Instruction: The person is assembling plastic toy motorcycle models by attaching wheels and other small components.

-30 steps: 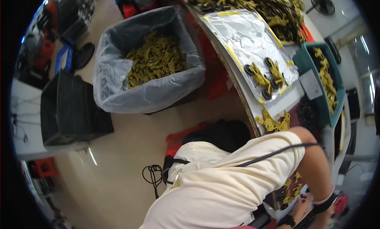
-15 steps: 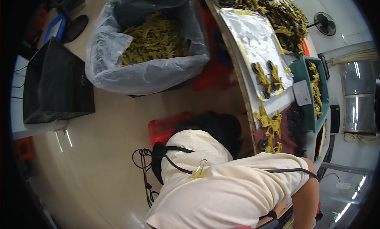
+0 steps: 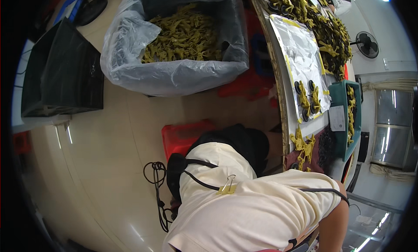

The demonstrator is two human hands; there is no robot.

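beside the workbench (image 3: 278,91), yellow plastic parts (image 3: 303,143); both hands out of sight, grip unknowable

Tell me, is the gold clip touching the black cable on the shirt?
Touching. The head view shows the gold clip clamped right over the black cable on the cream shirt.

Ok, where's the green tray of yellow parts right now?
Head view, far right: the green tray sits on the worktable's right end, just beyond the wheeled yellow parts.
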